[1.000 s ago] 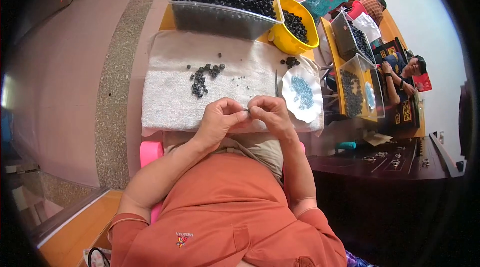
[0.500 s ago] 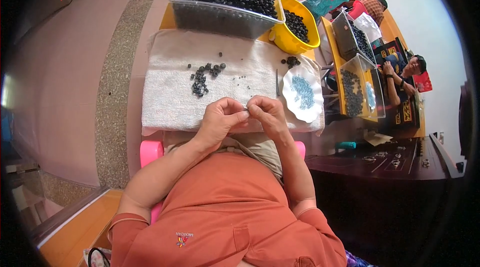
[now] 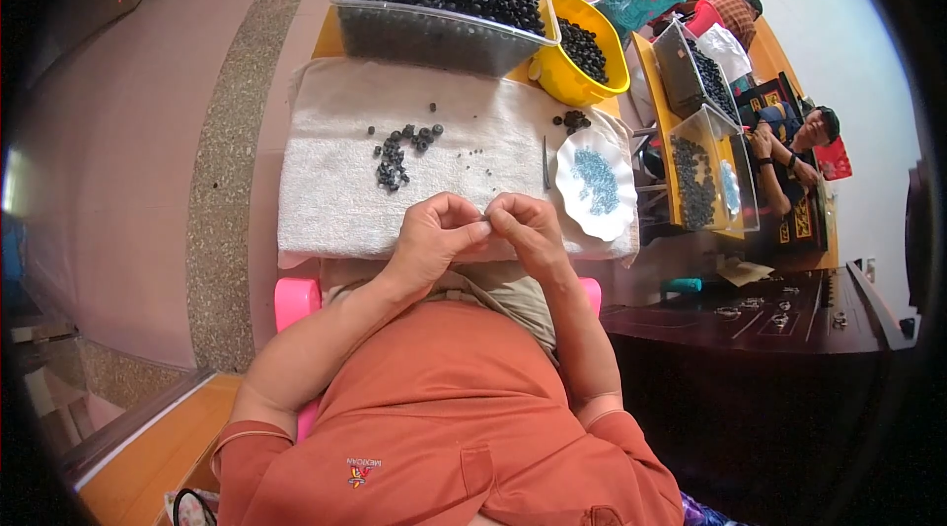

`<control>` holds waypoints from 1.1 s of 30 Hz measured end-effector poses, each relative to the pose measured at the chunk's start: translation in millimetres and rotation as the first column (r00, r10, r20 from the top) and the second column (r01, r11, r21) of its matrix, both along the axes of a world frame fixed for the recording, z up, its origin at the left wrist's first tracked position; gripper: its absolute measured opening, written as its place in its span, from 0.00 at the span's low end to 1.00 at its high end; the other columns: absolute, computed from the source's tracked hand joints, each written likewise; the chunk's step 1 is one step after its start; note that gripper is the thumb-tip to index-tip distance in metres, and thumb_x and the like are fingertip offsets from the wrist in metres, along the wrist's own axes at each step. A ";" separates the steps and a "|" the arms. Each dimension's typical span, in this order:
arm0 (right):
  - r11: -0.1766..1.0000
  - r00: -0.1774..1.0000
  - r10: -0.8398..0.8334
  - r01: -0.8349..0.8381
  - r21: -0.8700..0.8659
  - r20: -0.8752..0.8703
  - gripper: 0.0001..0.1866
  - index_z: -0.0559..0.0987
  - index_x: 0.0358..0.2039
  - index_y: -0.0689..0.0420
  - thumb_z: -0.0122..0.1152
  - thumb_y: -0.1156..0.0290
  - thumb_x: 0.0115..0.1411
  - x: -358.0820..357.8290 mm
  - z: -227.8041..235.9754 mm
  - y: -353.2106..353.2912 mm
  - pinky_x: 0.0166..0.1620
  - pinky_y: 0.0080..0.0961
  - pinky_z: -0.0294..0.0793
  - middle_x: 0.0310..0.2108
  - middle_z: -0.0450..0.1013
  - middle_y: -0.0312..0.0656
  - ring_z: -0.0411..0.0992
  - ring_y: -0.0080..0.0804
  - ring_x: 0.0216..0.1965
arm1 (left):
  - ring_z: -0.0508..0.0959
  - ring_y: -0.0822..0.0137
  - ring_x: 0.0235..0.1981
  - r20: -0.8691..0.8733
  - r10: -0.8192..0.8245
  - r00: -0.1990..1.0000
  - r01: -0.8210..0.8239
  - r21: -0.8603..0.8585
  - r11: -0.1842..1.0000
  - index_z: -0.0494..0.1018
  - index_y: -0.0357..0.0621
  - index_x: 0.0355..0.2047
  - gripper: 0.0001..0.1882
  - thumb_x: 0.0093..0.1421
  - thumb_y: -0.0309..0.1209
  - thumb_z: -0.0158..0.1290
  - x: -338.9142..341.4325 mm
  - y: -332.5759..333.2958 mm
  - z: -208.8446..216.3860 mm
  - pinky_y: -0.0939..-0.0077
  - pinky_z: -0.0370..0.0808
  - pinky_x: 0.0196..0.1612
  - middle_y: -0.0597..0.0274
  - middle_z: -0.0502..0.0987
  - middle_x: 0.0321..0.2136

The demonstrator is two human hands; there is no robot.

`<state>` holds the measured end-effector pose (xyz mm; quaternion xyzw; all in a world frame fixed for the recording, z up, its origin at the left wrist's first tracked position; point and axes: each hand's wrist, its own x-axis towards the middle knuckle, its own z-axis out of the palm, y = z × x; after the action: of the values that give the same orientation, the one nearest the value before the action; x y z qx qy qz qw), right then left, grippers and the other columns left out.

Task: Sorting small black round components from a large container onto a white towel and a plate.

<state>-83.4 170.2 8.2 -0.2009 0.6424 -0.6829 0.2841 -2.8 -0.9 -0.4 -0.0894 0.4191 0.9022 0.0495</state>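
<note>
My left hand (image 3: 441,235) and my right hand (image 3: 527,228) meet fingertip to fingertip over the near edge of a white towel (image 3: 335,190). Both are closed in a pinch; whatever sits between the fingertips is too small and covered to name. Beyond my left hand lies a loose heap of small black ring-shaped parts (image 3: 392,171). Several tiny dark bits (image 3: 472,168) are scattered on the towel ahead of my fingers. Close to my right hand is a white scalloped plate (image 3: 614,223) bearing small light-blue pieces (image 3: 596,181). A thin dark tool, perhaps tweezers (image 3: 546,163), lies at the plate's left side.
A clear plastic bin (image 3: 434,37) full of black parts stands at the towel's far side, beside a yellow basin (image 3: 562,82) holding more. Another small black cluster (image 3: 572,120) lies above the plate. At right are further clear bins (image 3: 702,171) and a seated person (image 3: 784,146).
My hands stay pinched together in nearly the same spot, with only slight finger movement. The things on the towel have not moved.
</note>
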 end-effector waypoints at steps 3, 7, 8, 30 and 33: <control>1.000 0.997 -0.017 0.019 0.021 -0.072 0.06 0.77 0.35 0.62 0.59 0.72 0.64 1.1 1.0 -1.1 0.34 0.13 0.69 0.30 0.74 0.30 0.69 0.13 0.31 | 0.78 0.74 0.30 -0.014 0.008 1.000 -0.008 -0.013 1.000 0.72 0.38 0.35 0.07 0.58 0.22 0.59 -1.0 -0.3 -2.5 0.80 0.79 0.36 0.63 0.78 0.30; 0.998 0.995 -0.063 0.065 0.023 -0.075 0.05 0.78 0.34 0.62 0.59 0.74 0.64 5.9 -0.5 -1.9 0.35 0.13 0.69 0.30 0.74 0.30 0.68 0.13 0.31 | 0.78 0.75 0.30 -0.050 0.009 0.999 -0.013 -0.079 0.997 0.72 0.39 0.35 0.06 0.58 0.20 0.58 -1.6 -0.5 -2.8 0.80 0.79 0.36 0.64 0.78 0.30; 0.998 0.995 -0.064 0.066 0.023 -0.077 0.05 0.78 0.34 0.62 0.59 0.74 0.64 7.4 0.0 -2.6 0.35 0.13 0.69 0.30 0.74 0.30 0.68 0.13 0.31 | 0.78 0.75 0.30 -0.052 0.007 0.999 -0.011 -0.079 0.997 0.72 0.39 0.35 0.06 0.58 0.20 0.58 -2.1 -0.2 -3.2 0.80 0.79 0.36 0.64 0.78 0.30; 0.995 0.934 -0.086 0.099 0.019 -0.347 0.05 0.77 0.37 0.67 0.56 0.82 0.60 11.8 -3.5 3.0 0.38 0.15 0.68 0.34 0.73 0.37 0.69 0.19 0.35 | 0.80 0.73 0.31 0.038 -0.082 0.996 0.076 0.130 0.989 0.73 0.37 0.35 0.05 0.59 0.23 0.58 -0.4 -3.6 4.7 0.79 0.81 0.38 0.61 0.79 0.30; 0.998 0.951 -0.016 0.036 0.058 -0.310 0.04 0.77 0.36 0.67 0.56 0.82 0.61 6.3 2.6 9.1 0.38 0.15 0.68 0.33 0.72 0.36 0.69 0.18 0.34 | 0.80 0.73 0.31 0.023 -0.115 0.993 0.112 0.110 0.988 0.73 0.37 0.35 0.06 0.59 0.23 0.58 -1.4 -4.3 3.7 0.79 0.81 0.38 0.61 0.79 0.30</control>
<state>-77.0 179.3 10.8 -0.2879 0.7026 -0.6262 0.1774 -4.2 -5.3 3.3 -0.0755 0.3732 0.9179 0.1115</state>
